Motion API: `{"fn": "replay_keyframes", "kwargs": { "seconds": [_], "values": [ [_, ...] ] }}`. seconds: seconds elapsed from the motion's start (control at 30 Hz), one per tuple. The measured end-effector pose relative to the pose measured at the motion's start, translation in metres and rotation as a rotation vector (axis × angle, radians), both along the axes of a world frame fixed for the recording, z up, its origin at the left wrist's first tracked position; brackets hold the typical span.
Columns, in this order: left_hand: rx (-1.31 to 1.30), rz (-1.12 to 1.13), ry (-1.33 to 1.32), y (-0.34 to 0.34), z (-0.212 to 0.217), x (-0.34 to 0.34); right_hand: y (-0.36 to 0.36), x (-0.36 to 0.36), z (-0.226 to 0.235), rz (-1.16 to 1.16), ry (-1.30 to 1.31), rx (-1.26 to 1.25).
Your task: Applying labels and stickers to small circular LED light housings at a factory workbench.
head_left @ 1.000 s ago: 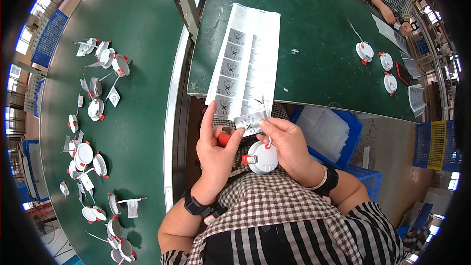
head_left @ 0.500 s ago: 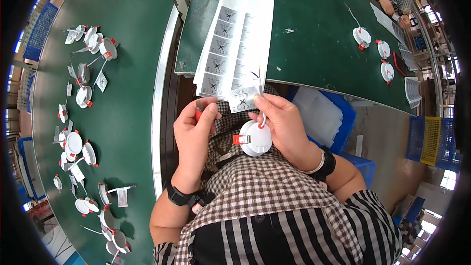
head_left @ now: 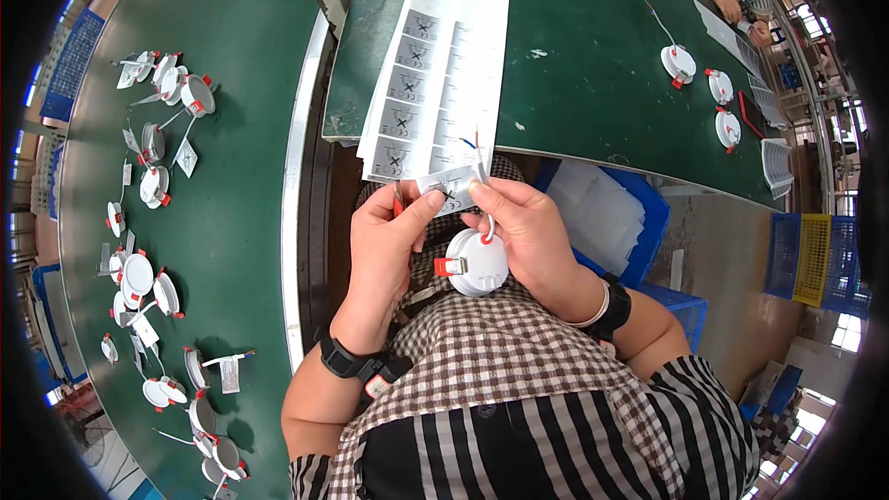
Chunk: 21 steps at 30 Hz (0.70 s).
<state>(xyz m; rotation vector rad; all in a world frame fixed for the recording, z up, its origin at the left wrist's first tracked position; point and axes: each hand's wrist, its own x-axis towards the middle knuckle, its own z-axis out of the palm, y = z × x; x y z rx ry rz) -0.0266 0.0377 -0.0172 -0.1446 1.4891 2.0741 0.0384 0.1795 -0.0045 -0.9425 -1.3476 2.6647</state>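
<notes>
A small round white downlight [head_left: 478,262] with a red-tipped spring clip hangs by its white cable [head_left: 490,220] below my right hand [head_left: 532,231]. The right thumb and fingers pinch that cable together with a silver printed label [head_left: 454,193]; bare blue and brown wire ends stick up above it. My left hand [head_left: 396,231] is closed, its thumb and finger on the label's left part. A thin red and dark tool [head_left: 398,198] is tucked in the left hand too, mostly hidden, so its kind is unclear. Sheets of silver labels [head_left: 433,74] lie just beyond, overhanging the bench edge.
On the left, a green belt [head_left: 241,250] carries several downlights [head_left: 137,274], many with tagged cables. More downlights [head_left: 679,65] rest on the right of the green bench [head_left: 574,56], near another person's hands [head_left: 745,23]. A blue bin [head_left: 662,227] with translucent sheets stands below.
My left hand has moved right and its thumb now presses on the label. The label has shifted slightly left and tilted between both hands.
</notes>
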Motion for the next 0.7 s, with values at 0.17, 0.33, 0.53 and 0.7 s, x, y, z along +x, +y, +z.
{"fn": "replay_keyframes", "kwargs": {
  "seconds": [0.17,0.33,0.53,0.7],
  "values": [
    [-0.167,0.086,0.219,0.001,0.009,-0.004,0.0,0.0,0.0,0.002,0.001,0.0],
    [-0.557,0.029,0.833,-0.008,0.033,-0.028,-0.002,-0.001,0.0,0.017,-0.017,0.017],
    [-0.424,0.088,0.511,-0.015,0.034,-0.03,0.001,0.001,-0.004,0.028,0.031,-0.005],
    [-0.323,0.039,0.226,-0.03,0.005,0.006,0.003,0.001,-0.005,0.006,0.004,0.0]
  ]
}}
